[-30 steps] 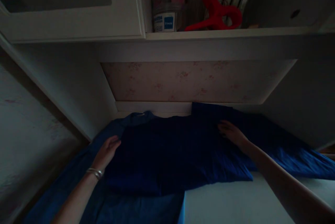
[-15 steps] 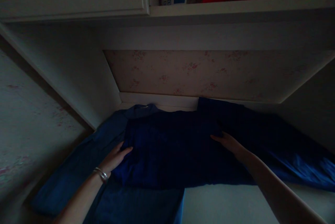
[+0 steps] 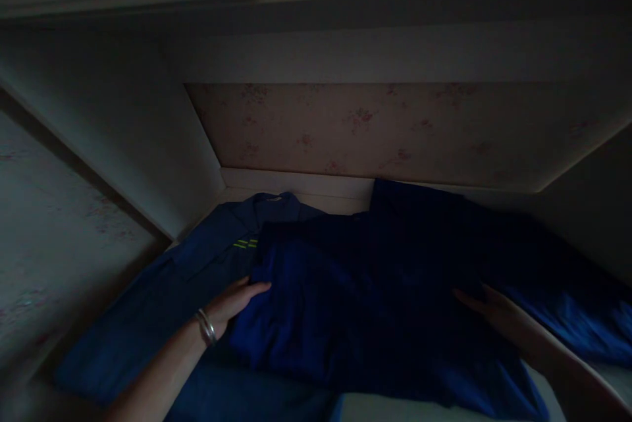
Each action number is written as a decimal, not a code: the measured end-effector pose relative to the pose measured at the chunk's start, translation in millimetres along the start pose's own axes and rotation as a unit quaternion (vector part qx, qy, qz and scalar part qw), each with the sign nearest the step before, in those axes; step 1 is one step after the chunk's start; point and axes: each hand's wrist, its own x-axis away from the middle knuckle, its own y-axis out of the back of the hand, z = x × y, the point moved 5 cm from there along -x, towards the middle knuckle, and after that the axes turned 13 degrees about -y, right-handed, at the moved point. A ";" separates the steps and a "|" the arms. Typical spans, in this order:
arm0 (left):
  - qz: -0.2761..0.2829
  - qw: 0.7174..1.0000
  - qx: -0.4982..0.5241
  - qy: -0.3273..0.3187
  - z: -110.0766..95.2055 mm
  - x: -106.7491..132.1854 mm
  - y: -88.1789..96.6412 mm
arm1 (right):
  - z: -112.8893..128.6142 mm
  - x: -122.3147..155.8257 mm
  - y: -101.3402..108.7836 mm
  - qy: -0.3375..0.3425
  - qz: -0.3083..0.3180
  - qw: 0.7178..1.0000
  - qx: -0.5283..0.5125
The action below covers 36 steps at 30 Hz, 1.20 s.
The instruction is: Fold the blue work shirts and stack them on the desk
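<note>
Fingers hold dark-blue cloth, rumpled and creased.

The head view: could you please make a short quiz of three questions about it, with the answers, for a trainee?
1. True or false: silver-coloured bracelets are worn on the left arm.
2. Choose one. The yellow-green stripes are on: A) the floral wall panel; B) the lighter blue garment; C) the shelf edge.
3. In a few words: what does the thumb of the left hand lie against?

Key: 1. True. 2. B. 3. The dark blue cloth, at its left side.
</note>
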 end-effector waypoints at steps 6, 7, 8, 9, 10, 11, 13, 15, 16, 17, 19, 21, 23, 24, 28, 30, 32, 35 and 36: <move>0.067 0.997 -0.002 -0.043 -0.4 -19.5 -43.1 | -1.7 -19.2 -7.4 0.066 -0.033 0.997 0.027; 0.070 0.996 -0.018 -0.048 -1.0 -20.0 -47.9 | -1.2 -20.7 -8.3 0.075 -0.039 0.996 0.030; 0.070 0.995 -0.040 -0.058 -2.4 -19.9 -51.9 | -1.7 -22.3 -9.4 0.082 -0.035 0.996 0.025; 0.066 0.993 -0.065 -0.074 -4.8 -19.2 -55.1 | -3.1 -24.0 -10.0 0.087 -0.027 0.996 0.015; 0.057 0.990 -0.091 -0.090 -7.5 -18.1 -57.4 | -5.1 -25.7 -10.3 0.093 -0.016 0.996 0.000; 0.045 0.987 -0.110 -0.104 -10.2 -16.6 -58.7 | -7.3 -27.2 -10.1 0.097 -0.003 0.995 -0.015; 0.017 0.988 -0.108 -0.108 -13.4 -13.5 -58.5 | -11.8 -29.4 -7.3 0.099 0.006 0.994 -0.037; -0.003 0.996 -0.055 -0.073 -11.5 -11.5 -55.7 | -15.1 -30.3 -2.7 0.090 -0.005 0.995 -0.048; -0.006 0.998 -0.022 -0.053 -9.6 -11.4 -54.2 | -15.8 -30.2 -0.7 0.085 -0.008 0.995 -0.055; -0.003 0.999 0.005 -0.034 -7.6 -12.3 -52.8 | -16.0 -29.9 0.8 0.079 -0.009 0.995 -0.061; 0.014 1.000 0.023 0.007 -3.2 -17.0 -50.7 | -14.8 -29.1 2.1 0.071 -0.001 0.995 -0.070; 0.038 0.999 0.010 0.018 -2.8 -25.7 -50.6 | -12.5 -29.2 0.9 0.068 0.017 0.995 -0.067; 0.049 0.999 -0.009 -0.007 -8.6 -36.7 -53.4 | -9.0 -30.7 -1.7 0.080 0.033 0.995 -0.054; 0.049 0.998 -0.018 -0.028 -13.9 -42.1 -56.3 | -6.5 -32.0 -2.9 0.094 0.038 0.994 -0.048; 0.030 0.994 -0.058 -0.086 -44.0 -58.6 -74.9 | 9.9 -35.1 -4.6 0.165 0.036 0.985 -0.048; 0.012 0.989 -0.076 -0.126 -67.5 -62.9 -85.4 | 23.9 -30.0 -0.7 0.198 0.027 0.979 -0.046; -0.001 0.981 -0.087 -0.172 -95.8 -62.7 -97.9 | 43.6 -18.5 10.7 0.235 0.011 0.971 -0.037; 0.003 0.958 -0.076 -0.277 -143.9 -51.0 -128.1 | 79.1 0.5 52.9 0.282 -0.053 0.958 -0.027; 0.013 0.948 -0.060 -0.312 -157.9 -45.0 -142.4 | 91.0 4.4 74.0 0.290 -0.088 0.953 -0.018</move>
